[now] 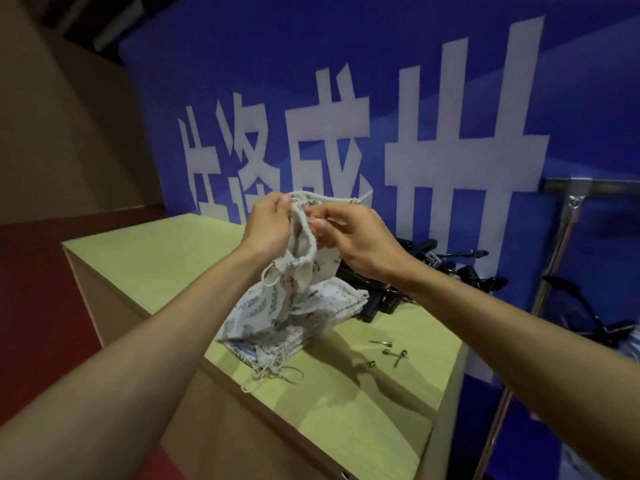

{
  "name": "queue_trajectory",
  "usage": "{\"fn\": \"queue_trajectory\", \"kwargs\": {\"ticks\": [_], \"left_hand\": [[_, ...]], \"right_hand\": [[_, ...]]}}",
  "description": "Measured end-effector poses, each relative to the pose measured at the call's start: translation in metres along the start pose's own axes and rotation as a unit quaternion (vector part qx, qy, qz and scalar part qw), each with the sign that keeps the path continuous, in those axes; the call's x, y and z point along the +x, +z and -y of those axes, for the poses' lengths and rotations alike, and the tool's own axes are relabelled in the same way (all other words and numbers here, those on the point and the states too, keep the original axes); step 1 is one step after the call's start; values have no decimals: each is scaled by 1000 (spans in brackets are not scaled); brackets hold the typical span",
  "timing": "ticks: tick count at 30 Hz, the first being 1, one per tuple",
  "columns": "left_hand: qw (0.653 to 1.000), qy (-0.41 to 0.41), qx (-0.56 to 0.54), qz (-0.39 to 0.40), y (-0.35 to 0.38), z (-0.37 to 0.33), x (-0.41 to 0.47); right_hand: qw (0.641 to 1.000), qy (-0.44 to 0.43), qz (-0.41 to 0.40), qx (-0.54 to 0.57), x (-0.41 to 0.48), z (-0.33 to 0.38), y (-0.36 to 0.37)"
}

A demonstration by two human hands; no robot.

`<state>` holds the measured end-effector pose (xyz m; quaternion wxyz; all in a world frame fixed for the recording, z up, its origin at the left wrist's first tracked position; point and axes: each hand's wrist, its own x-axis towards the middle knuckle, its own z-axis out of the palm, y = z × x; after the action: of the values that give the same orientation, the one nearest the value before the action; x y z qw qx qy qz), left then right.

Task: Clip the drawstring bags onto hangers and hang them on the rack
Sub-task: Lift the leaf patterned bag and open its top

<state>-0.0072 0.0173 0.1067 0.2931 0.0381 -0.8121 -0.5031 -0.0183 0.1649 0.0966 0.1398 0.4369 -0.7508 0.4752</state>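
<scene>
A pale drawstring bag (298,271) with a leaf print hangs in the air above the table. My left hand (268,223) pinches its top hem on the left. My right hand (349,237) pinches the same hem on the right, pulling the mouth apart. Below it a stack of like bags (304,317) lies on the table, cords trailing toward the front edge. A heap of black clip hangers (426,271) lies behind the stack. The metal rack (568,209) stands at the right, with a black hanger (588,313) low beside its post.
The yellow-green table top (145,258) ends in cardboard-coloured sides. Several small metal pins (388,351) lie on it to the right of the stack. A blue banner (450,98) with white characters fills the back. Red floor lies on the left.
</scene>
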Motion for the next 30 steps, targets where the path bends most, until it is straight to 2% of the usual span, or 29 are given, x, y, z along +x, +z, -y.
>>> {"fn": "queue_trajectory", "kwargs": {"ticks": [5,9,12,16,19,22,24,26,28,30], "left_hand": [[994,26,-103,38,14,-70,-9],[968,11,-216,127,41,-125,-26],[934,-4,-295,200,67,-155,-48],[911,-5,-330,249,109,-181,-77],[893,-49,-362,261,144,-200,-96],[899,-87,-350,248,174,-209,-109],[916,-102,-317,222,196,-205,-114],[937,-110,-274,189,216,-199,-120],[947,-103,-235,193,236,-191,-129],[952,-64,-202,219,254,-182,-141]], "right_hand": [[994,-90,-57,-34,-15,33,-60],[986,-130,-85,-66,-40,60,-118],[982,-96,-117,-110,-66,74,-159],[970,-62,-182,-150,-104,80,-208],[954,-37,-242,-174,-139,82,-247],[934,18,-262,-243,-171,78,-280],[912,91,-203,-344,-191,74,-301],[879,179,-83,-435,-210,71,-317],[843,246,39,-478,-224,67,-324],[820,273,110,-491,-234,60,-324]]}}
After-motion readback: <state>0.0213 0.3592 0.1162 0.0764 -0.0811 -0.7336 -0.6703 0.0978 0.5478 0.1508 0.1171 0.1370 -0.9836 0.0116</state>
